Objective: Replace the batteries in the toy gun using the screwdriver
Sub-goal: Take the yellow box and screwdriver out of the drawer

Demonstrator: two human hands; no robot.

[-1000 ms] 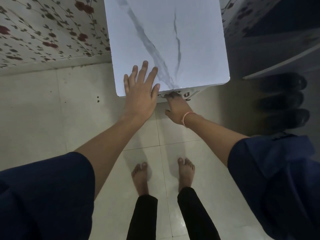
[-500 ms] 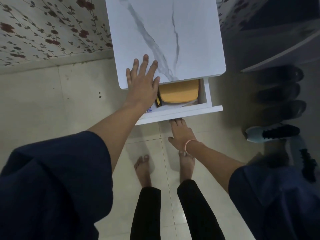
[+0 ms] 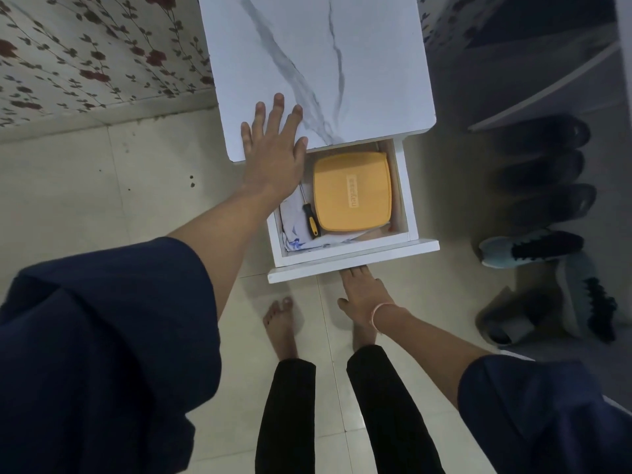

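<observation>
A white drawer (image 3: pixel 376 260) stands pulled out of a small cabinet with a marble-look top (image 3: pixel 359 46). Inside lies a screwdriver (image 3: pixel 310 222) with a black and yellow handle, its shaft pointing away from me. It rests on white cloth (image 3: pixel 294 234), beside a yellow lidded box (image 3: pixel 352 191). My left hand (image 3: pixel 273 155) presses flat on the cabinet top's near left corner, fingers spread. My right hand (image 3: pixel 364 295) reaches under the drawer front and holds its lower edge, with the fingertips hidden beneath it. No toy gun or batteries are in view.
Several dark shoes (image 3: pixel 547 165), a light blue trainer (image 3: pixel 530 248) and a grey slipper (image 3: pixel 509 323) lie on the floor to the right. My bare feet (image 3: pixel 280 319) stand on pale tiles just before the drawer. A floral wall (image 3: pixel 85 56) runs at the left.
The drawer went from shut to pulled well out, drawn toward me by my right hand. The box and screwdriver came into sight. My left hand stayed on the cabinet top.
</observation>
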